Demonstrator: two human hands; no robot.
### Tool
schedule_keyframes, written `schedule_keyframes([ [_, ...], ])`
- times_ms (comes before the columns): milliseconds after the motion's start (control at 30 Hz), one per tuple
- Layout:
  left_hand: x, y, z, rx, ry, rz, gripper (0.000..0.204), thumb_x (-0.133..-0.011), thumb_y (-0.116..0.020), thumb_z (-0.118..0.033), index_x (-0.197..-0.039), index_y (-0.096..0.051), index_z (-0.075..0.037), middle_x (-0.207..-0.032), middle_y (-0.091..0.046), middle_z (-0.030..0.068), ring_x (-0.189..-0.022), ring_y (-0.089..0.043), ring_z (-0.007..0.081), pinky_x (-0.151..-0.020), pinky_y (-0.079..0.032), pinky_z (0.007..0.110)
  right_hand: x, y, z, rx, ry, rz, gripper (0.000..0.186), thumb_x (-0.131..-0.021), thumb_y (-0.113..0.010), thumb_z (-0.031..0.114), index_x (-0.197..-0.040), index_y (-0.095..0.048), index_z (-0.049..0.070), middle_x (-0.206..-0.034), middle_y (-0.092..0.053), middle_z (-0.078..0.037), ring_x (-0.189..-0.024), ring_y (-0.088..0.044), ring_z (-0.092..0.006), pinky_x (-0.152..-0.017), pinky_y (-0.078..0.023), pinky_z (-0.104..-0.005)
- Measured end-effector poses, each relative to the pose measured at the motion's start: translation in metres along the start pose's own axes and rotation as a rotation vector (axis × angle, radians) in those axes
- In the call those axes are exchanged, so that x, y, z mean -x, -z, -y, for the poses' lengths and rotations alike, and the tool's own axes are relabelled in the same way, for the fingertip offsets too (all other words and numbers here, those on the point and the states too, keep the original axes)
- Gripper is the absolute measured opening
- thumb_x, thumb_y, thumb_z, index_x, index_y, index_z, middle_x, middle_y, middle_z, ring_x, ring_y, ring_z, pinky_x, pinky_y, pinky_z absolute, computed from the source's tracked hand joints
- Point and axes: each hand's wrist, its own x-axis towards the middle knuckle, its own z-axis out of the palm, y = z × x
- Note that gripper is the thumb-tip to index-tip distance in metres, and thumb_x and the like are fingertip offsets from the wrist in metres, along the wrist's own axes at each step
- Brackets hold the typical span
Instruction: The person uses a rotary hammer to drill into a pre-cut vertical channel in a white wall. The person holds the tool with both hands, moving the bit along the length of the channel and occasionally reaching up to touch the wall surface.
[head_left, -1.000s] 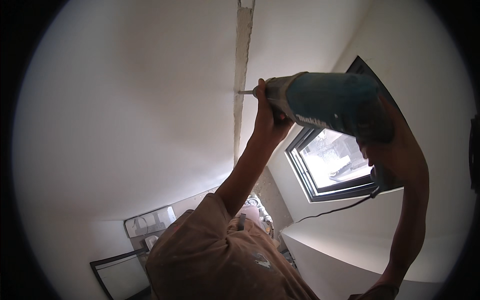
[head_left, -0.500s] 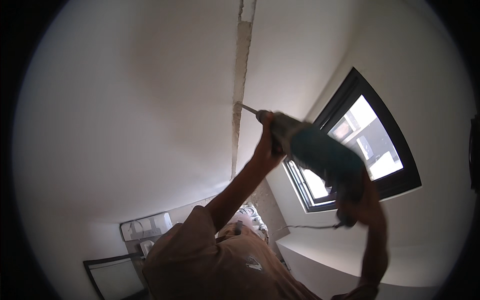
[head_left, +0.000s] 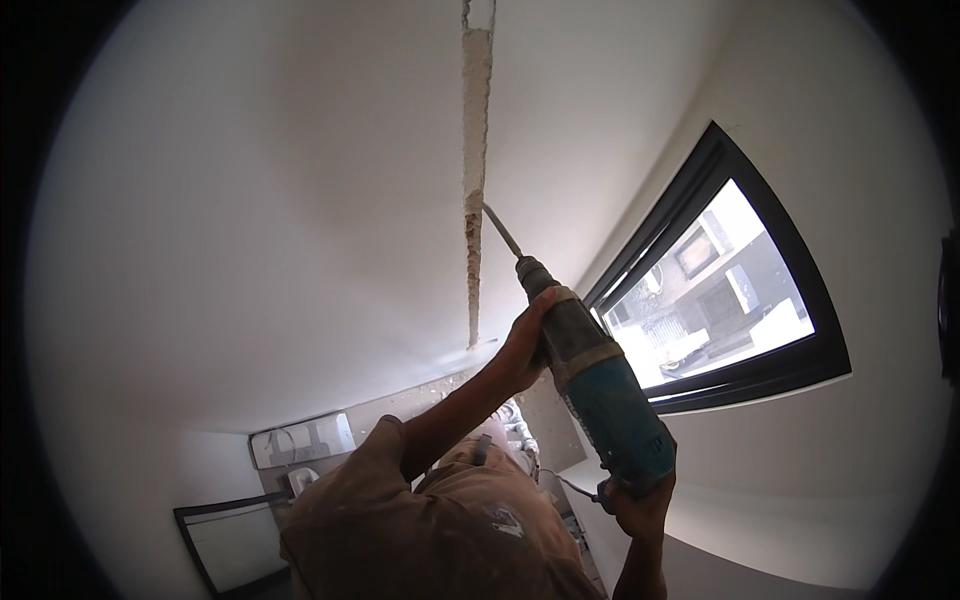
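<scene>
A teal and dark grey hammer drill [head_left: 615,410] slants across the middle, its long thin bit [head_left: 503,232] pointing up and to the left. The bit's tip meets the right edge of a rough vertical groove [head_left: 477,120] cut in the white wall. My left hand [head_left: 533,338] is wrapped round the drill's front housing, just behind the chuck. At the back end, my right hand [head_left: 645,507] grips the rear handle; the trigger is hidden. Below the tip the groove is narrower, browner and more ragged.
To the right is a black-framed window [head_left: 715,310]. A dark power cord [head_left: 570,483] runs from the drill's rear toward the floor. At lower left are a dark-framed panel [head_left: 235,545] and a pale panel [head_left: 300,442] by the wall's base. A white ledge [head_left: 720,540] juts out at lower right.
The drill's rear has swung down and left, so the tool stands steeper. My right hand has dropped with it, and my left hand sits slightly lower. The tip stays by the groove.
</scene>
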Motion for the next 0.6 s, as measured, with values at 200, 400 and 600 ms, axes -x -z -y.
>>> schedule_keyframes([
  [200,-0.002,0.005,-0.006,0.0,-0.049,0.014,0.059,-0.085,-0.058,-0.053,-0.12,-0.046,-0.007,-0.111,-0.055,0.0087,-0.105,-0.056,0.0213,-0.094,-0.046,0.038,-0.004,-0.01,0.007,-0.011,0.023,-0.009,0.085,-0.055,-0.053,-0.008,-0.136,-0.029,-0.004,-0.114,-0.055,-0.019,-0.102,-0.059,-0.0245,-0.086,-0.049,-0.0326],
  [400,-0.006,0.018,-0.024,-0.034,-0.073,0.001,0.059,-0.085,-0.057,-0.054,-0.121,-0.045,-0.008,-0.111,-0.054,0.0076,-0.107,-0.054,0.0203,-0.097,-0.043,0.037,-0.022,-0.028,0.021,0.166,0.26,0.017,0.085,-0.056,-0.056,-0.005,-0.137,-0.028,-0.004,-0.104,-0.062,-0.021,-0.097,-0.063,-0.0253,-0.085,-0.05,-0.0336],
  [600,-0.007,0.019,-0.023,0.025,-0.098,0.017,0.06,-0.086,-0.056,-0.056,-0.12,-0.044,-0.008,-0.11,-0.054,0.0073,-0.106,-0.055,0.0193,-0.098,-0.044,0.036,-0.027,-0.032,0.031,0.231,0.299,0.031,0.084,-0.058,-0.057,-0.003,-0.137,-0.029,-0.003,-0.108,-0.062,-0.021,-0.103,-0.062,-0.0267,-0.087,-0.048,-0.0351],
])
